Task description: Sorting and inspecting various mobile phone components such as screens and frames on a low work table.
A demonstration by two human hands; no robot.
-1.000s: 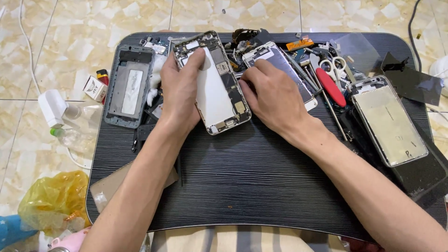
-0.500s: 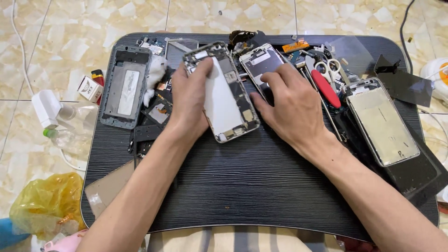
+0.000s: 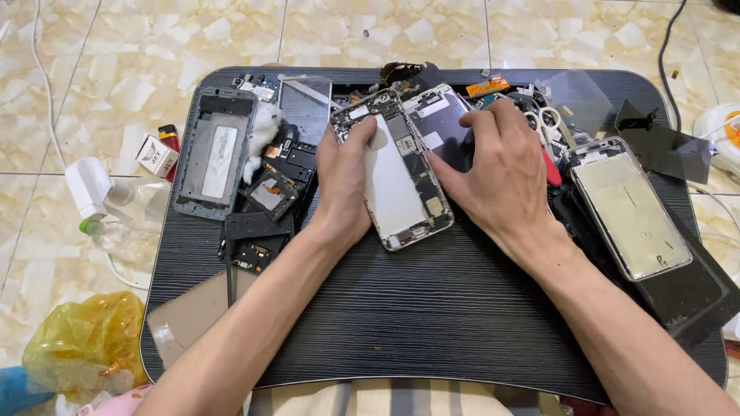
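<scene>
Gripping the opened phone (image 3: 401, 185) at center of the black tray (image 3: 432, 323), left hand (image 3: 343, 181) curls fingers round its left edge, thumb on the battery. Right hand (image 3: 497, 173) lies flat, fingers spread, touching the phone's right side & the grey back cover (image 3: 439, 119). 2nd phone chassis (image 3: 628, 208) sits nearby, right.

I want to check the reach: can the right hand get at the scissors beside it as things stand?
Probably yes. The right hand lies just beside the scissors, whose handles show uncovered past the fingers; only loose parts crowd around them.
</scene>
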